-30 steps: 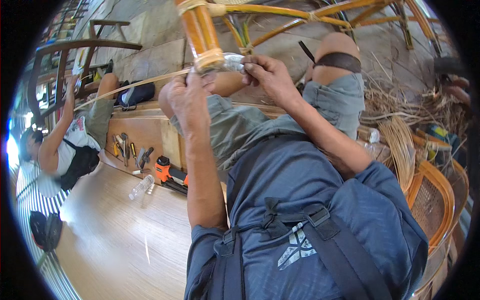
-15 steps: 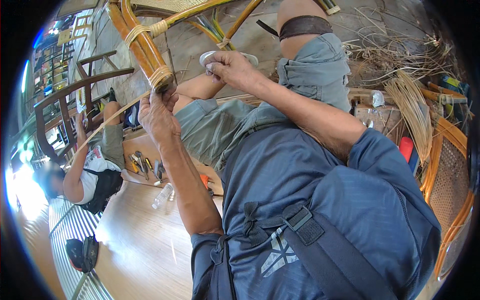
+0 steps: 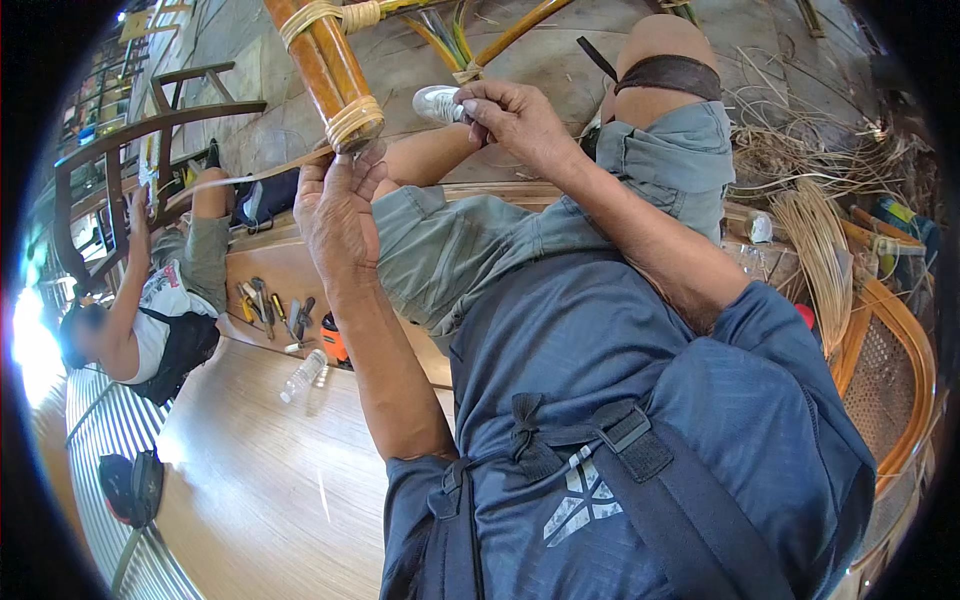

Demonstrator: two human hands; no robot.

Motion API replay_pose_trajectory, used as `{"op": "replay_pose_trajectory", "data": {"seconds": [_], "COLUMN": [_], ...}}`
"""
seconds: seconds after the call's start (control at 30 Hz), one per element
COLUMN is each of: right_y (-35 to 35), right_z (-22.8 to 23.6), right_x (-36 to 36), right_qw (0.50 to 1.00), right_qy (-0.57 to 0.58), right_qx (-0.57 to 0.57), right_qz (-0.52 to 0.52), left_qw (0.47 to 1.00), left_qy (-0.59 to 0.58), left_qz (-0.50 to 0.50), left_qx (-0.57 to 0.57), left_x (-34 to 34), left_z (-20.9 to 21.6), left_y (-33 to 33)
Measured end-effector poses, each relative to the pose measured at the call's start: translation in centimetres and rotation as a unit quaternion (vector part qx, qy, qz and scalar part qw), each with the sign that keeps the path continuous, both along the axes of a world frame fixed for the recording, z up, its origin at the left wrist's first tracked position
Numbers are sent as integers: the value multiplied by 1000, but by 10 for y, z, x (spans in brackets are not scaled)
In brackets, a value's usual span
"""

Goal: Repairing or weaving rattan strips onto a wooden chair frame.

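A brown rattan pole frame [image 3: 318,62] comes down from the top edge, its end bound with wraps of pale cane strip [image 3: 355,120]. Just under that end is my left hand [image 3: 340,215], fingers closed against the pole's tip. A loose cane strip [image 3: 265,172] runs leftward from its fingertips and seems pinched there. To the right, my right hand [image 3: 520,125] is raised with thumb and fingers pressed together. Whatever it may hold is too small to make out. Behind its fingertips shows a white shoe [image 3: 438,103].
Hand tools [image 3: 265,305], an orange tape measure [image 3: 333,342] and a clear plastic bottle [image 3: 303,377] lie on the wooden surface at left. A co-worker [image 3: 150,320] sits beyond, beside a dark wooden chair frame [image 3: 160,122]. Cane scraps [image 3: 800,150] and a cane bundle [image 3: 815,240] are at right.
The view has shifted, so the pole and both hands appear farther right. The cane strip at my left hand now curves more. Both hands keep nearly the same pose.
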State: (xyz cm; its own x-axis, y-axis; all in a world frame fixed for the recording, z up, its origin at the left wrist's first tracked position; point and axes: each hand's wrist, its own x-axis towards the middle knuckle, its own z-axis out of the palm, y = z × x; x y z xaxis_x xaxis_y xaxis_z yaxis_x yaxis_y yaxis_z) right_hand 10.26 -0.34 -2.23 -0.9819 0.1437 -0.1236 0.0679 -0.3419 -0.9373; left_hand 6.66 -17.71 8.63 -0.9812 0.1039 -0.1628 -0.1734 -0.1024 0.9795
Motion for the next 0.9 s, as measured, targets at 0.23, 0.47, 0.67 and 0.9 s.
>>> {"op": "replay_pose_trajectory", "data": {"seconds": [0.23,0.47,0.67,0.9], "right_y": [-2,11,-2,-4], "right_z": [10,91,107,125], "right_x": [-6,-5,-33,-35], "right_qw": [1000,938,858,841], "right_qy": [0,188,237,202], "right_qx": [12,291,450,488], "right_qz": [3,8,66,114], "left_qw": [997,946,977,976], "left_qy": [-63,216,164,178], "left_qz": [13,23,-32,-36], "left_qx": [-31,-239,-130,-121], "left_x": [18,12,0,-2], "left_z": [17,5,-5,-13], "left_y": [4,3,0,-3]}}
